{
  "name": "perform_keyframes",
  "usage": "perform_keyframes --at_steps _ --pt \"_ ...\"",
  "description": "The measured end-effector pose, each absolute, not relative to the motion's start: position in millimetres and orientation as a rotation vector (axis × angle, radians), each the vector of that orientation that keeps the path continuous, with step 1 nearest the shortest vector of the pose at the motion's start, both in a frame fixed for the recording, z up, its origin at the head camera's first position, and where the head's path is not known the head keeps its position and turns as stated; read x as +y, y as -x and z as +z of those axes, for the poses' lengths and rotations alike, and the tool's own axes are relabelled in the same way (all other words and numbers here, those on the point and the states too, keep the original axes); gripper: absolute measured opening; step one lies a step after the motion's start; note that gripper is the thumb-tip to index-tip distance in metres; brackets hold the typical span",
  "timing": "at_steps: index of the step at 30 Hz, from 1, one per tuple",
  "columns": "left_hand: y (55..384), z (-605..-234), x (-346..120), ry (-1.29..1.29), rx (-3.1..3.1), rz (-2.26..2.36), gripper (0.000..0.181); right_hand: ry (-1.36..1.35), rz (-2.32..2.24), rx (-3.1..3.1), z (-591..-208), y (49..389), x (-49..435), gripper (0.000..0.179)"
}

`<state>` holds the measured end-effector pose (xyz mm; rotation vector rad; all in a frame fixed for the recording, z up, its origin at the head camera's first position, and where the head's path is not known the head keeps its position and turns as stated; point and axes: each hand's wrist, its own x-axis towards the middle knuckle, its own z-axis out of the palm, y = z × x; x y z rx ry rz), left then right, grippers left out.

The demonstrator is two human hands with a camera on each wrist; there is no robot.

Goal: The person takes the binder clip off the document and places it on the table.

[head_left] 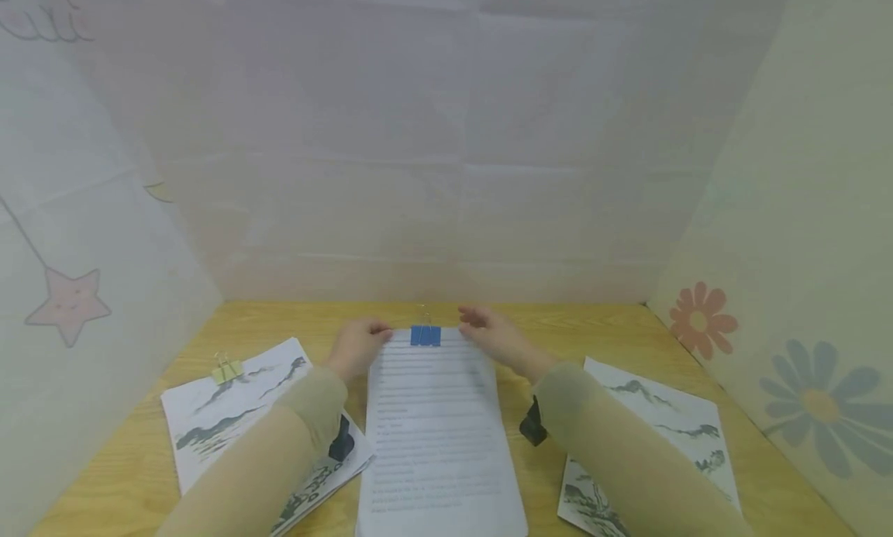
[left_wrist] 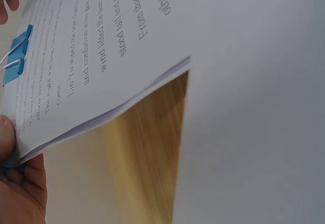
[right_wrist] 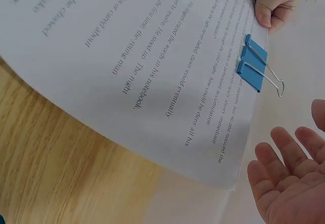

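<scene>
A stack of printed sheets point(head_left: 436, 428) lies in the middle of the table, its top edge raised a little. A blue binder clip point(head_left: 425, 335) grips the middle of that top edge, its wire handle sticking up. My left hand point(head_left: 358, 345) pinches the stack's upper left corner, thumb on top and fingers beneath, as the left wrist view shows. Beside the upper right corner is my right hand point(head_left: 504, 340). In the right wrist view its fingers point(right_wrist: 274, 168) are loosely bent, apart from the paper and holding nothing.
Left of the stack lie sheets with ink landscape paintings point(head_left: 209, 436), a yellow binder clip point(head_left: 227, 371) at their top. More painted sheets point(head_left: 670, 413) lie to the right, partly under my right forearm. A pale cloth wall point(head_left: 446, 173) rises behind the wooden table point(head_left: 544, 475).
</scene>
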<state>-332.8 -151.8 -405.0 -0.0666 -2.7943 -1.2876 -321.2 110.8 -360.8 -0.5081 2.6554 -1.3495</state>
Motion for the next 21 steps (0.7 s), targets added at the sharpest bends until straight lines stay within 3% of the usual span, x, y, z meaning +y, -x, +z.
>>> perform_keyframes --at_steps 14,21 --pt "307.4 -393.6 -125.0 0.155 -2.754 -1.426 0.015 0.513 -1.347 2.641 -341.5 320.4 116.2 0.054" --pt "293.8 -390.3 -111.8 0.248 -2.755 -1.450 0.014 0.429 -1.265 2.613 -336.0 320.1 119.3 0.073"
